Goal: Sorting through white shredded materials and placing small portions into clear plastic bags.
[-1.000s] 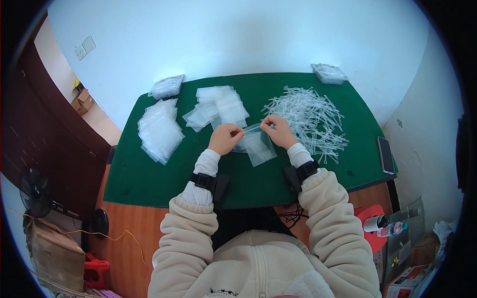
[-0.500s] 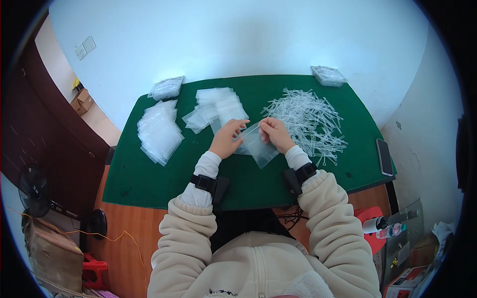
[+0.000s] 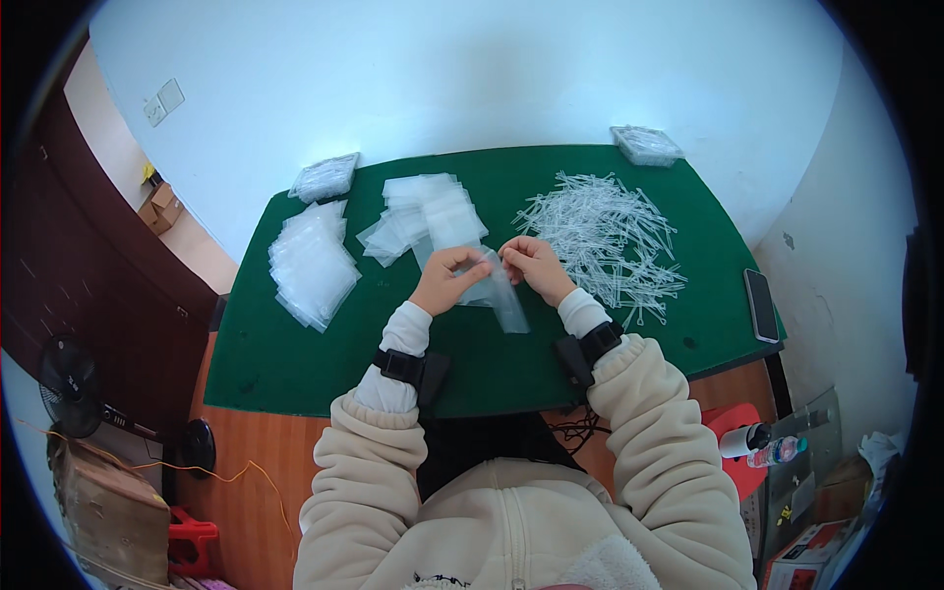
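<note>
Over the middle of the green table, a clear flat plastic bag hangs between my hands, seen nearly edge-on and slightly folded. My left hand pinches its upper left part between thumb and fingers. The fingers of my right hand are pinched together at the bag's upper right edge. Just beyond my left hand lies a loose pile of clear bags. To the right of my right hand spreads a heap of thin clear plastic sticks with small looped ends.
Another fanned stack of bags lies at left. Packed bundles stand at the back left and back right corners, near the wall. A phone rests at the table's right edge. A red stool with bottles stands below.
The bag has turned from facing me to nearly edge-on and narrowed. My left hand has closed on its upper edge; my right hand has shifted slightly left.
</note>
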{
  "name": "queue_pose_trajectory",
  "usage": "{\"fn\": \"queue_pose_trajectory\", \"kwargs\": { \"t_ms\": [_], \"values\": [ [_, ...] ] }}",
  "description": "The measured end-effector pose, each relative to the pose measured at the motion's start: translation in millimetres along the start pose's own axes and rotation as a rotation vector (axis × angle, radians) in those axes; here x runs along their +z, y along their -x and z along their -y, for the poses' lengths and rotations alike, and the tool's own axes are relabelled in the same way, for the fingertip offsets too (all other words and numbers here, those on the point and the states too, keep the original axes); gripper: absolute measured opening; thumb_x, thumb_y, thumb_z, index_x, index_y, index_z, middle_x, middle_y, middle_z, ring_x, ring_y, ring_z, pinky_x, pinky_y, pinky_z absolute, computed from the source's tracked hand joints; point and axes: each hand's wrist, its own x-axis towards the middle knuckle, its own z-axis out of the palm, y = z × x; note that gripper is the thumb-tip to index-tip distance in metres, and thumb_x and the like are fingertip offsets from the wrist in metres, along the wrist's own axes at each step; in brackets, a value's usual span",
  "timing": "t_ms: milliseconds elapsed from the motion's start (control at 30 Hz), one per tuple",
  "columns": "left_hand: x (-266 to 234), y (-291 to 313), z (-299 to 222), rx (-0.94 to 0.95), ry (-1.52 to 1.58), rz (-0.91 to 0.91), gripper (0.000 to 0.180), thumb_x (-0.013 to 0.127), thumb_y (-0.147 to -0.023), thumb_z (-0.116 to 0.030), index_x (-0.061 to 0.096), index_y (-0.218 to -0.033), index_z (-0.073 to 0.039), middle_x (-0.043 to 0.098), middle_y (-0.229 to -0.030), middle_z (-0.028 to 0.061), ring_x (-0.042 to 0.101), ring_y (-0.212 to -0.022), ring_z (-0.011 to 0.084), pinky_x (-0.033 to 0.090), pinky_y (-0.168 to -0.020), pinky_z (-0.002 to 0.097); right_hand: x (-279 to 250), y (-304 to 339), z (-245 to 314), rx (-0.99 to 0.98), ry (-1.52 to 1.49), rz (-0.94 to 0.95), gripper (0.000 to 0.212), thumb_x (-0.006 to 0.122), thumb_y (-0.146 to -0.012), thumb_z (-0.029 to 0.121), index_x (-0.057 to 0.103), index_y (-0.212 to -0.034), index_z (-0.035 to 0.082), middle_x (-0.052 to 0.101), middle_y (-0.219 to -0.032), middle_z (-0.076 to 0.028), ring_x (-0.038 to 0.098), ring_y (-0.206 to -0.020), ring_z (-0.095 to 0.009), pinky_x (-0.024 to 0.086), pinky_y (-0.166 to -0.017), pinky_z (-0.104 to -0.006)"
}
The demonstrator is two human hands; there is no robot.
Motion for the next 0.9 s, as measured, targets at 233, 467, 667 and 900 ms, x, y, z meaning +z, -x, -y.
{"fn": "queue_pose_trajectory", "kwargs": {
  "t_ms": [233,467,667,900],
  "values": [
    [-2.9,1.8,3.0,-0.309,0.126,0.101,0.019,0.059,-0.082,-0.018,0.060,-0.076,-0.001,0.056,-0.065,0.0014,0.051,-0.057,0.0065,0.039,-0.052,0.0201,1.9,2.5,8.1,0.048,-0.115,0.026,0.015,0.054,-0.085,0.017,0.059,-0.079,0.004,0.053,-0.068,0.002,0.047,-0.059,-0.005,0.038,-0.052,-0.0194],
    [3.6,0.8,4.9,-0.358,0.071,0.094,0.020,0.059,-0.082,-0.020,0.061,-0.078,0.000,0.056,-0.063,0.0008,0.050,-0.055,0.0061,0.039,-0.050,0.0200,4.2,4.6,8.0,-0.091,0.034,0.091,0.012,0.056,-0.083,0.013,0.058,-0.079,0.002,0.053,-0.064,0.002,0.047,-0.057,-0.005,0.038,-0.051,-0.0197],
    [10.3,0.7,8.3,-0.262,0.037,-0.045,0.021,0.060,-0.081,-0.020,0.061,-0.078,0.001,0.055,-0.059,-0.0007,0.050,-0.054,0.0052,0.040,-0.049,0.0202,6.1,6.1,6.7,-0.106,0.074,0.107,0.011,0.057,-0.082,0.012,0.058,-0.077,0.002,0.053,-0.062,0.002,0.046,-0.055,-0.005,0.037,-0.051,-0.0197],
    [5.0,0.9,12.7,-0.240,-0.059,-0.085,0.021,0.061,-0.079,-0.018,0.062,-0.075,0.003,0.057,-0.061,0.0002,0.051,-0.054,0.0060,0.041,-0.050,0.0207,2.9,1.6,3.1,-0.173,0.167,0.034,0.013,0.058,-0.081,0.012,0.058,-0.074,0.002,0.052,-0.060,0.002,0.046,-0.053,-0.005,0.037,-0.050,-0.0199]
  ]
}}
